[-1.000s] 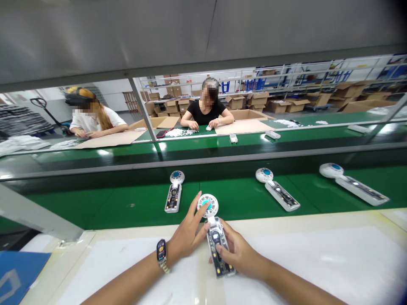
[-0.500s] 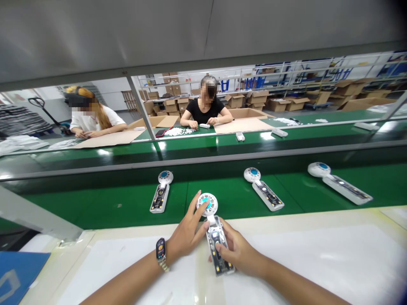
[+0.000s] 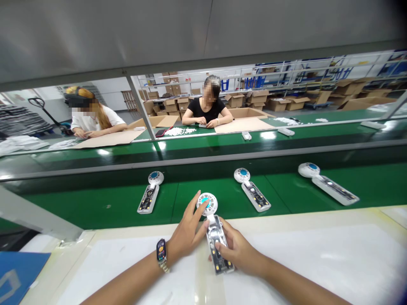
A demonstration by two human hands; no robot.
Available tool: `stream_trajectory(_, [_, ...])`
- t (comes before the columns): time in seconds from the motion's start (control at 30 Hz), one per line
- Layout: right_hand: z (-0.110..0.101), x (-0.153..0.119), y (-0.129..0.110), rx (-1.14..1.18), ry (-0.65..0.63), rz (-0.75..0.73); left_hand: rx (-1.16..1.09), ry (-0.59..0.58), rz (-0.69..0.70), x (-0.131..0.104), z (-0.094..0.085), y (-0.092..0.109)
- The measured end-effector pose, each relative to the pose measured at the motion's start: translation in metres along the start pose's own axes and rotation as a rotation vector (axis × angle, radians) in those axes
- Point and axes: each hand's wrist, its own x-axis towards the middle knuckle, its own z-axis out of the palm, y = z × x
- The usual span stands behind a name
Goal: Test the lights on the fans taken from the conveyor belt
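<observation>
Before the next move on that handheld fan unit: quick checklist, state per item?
1. Right hand grips the fan unit by its open handle: ok.
2. Left hand fingertip on the round fan head: ok.
3. Unit lies over the white bench edge, not on the green belt: ok.
4. Nearest belt unit apart from both hands: ok.
5. Circuit board seated in the handle: cannot tell.
</observation>
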Motion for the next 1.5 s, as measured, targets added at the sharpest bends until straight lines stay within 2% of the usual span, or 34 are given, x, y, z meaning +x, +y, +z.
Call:
stream_trajectory(0.1, [0.001, 0.001, 0.002, 0.0, -0.002, -0.024, 0.048, 0.042, 0.074, 0.0, 0.0, -0.001])
stream_trajectory(0.2, [0.0, 0.007, 0.002, -0.011, 0.036, -0.093, 0.04, 0.082, 0.245, -0.002, -0.001, 0.0])
stream_trajectory(0.27, [-0.002, 0.015, 0.002, -0.005, 0.085, -0.13, 0.019, 0.03, 0.388, -0.002, 0.0, 0.003])
stream_trajectory(0.33, [-0.006, 0.025, 0.003, 0.05, 0.134, -0.11, 0.015, -0.094, 0.443, -0.003, 0.001, 0.005])
stream_trajectory(0.4, [-0.01, 0.035, 0.005, 0.096, 0.167, -0.064, 0.045, -0.181, 0.351, -0.002, 0.004, 0.006])
stream_trajectory(0.47, [-0.013, 0.04, 0.008, -0.014, 0.213, -0.065, 0.091, -0.167, 0.196, 0.0, 0.006, 0.002])
stream_trajectory(0.53, [-0.018, 0.042, 0.008, -0.218, 0.304, -0.14, 0.134, -0.112, 0.063, 0.003, 0.008, -0.005])
stream_trajectory(0.6, [-0.025, 0.04, 0.006, -0.491, 0.454, -0.297, 0.171, -0.082, -0.036, 0.005, 0.008, -0.014])
stream_trajectory(0.67, [-0.036, 0.039, 0.002, -0.793, 0.624, -0.447, 0.196, -0.07, -0.08, 0.007, 0.009, -0.021])
stream_trajectory(0.7, [-0.043, 0.039, 0.0, -0.944, 0.703, -0.466, 0.201, -0.061, -0.074, 0.007, 0.009, -0.022])
stream_trajectory(0.73, [-0.05, 0.04, -0.002, -1.057, 0.763, -0.434, 0.204, -0.05, -0.056, 0.007, 0.009, -0.023])
stream_trajectory(0.8, [-0.064, 0.042, -0.006, -1.129, 0.807, -0.277, 0.199, -0.017, -0.018, 0.005, 0.009, -0.02])
stream_trajectory(0.87, [-0.071, 0.043, -0.009, -1.113, 0.776, -0.166, 0.177, 0.014, -0.001, 0.004, 0.008, -0.015])
stream_trajectory(0.97, [-0.066, 0.04, -0.009, -1.091, 0.73, -0.178, 0.146, 0.092, -0.023, 0.005, 0.005, -0.011])
stream_trajectory(1.1, [-0.033, 0.026, 0.001, -0.988, 0.632, -0.268, 0.179, 0.268, -0.083, 0.009, 0.0, -0.017])
stream_trajectory(1.23, [-0.003, 0.013, 0.011, -0.813, 0.437, -0.369, 0.156, 0.253, -0.058, 0.008, -0.002, -0.027])
stream_trajectory(1.3, [0.003, 0.012, 0.011, -0.585, 0.397, -0.275, 0.122, 0.261, -0.024, 0.006, -0.001, -0.03])
stream_trajectory(1.37, [0.004, 0.013, 0.008, -0.239, 0.34, -0.063, 0.112, 0.272, 0.031, 0.003, 0.001, -0.029])
stream_trajectory(1.43, [0.002, 0.015, 0.005, 0.034, 0.224, 0.094, 0.123, 0.259, 0.105, 0.002, 0.002, -0.026])
stream_trajectory(1.5, [0.0, 0.016, 0.003, 0.115, 0.103, 0.117, 0.134, 0.253, 0.159, 0.001, 0.003, -0.022])
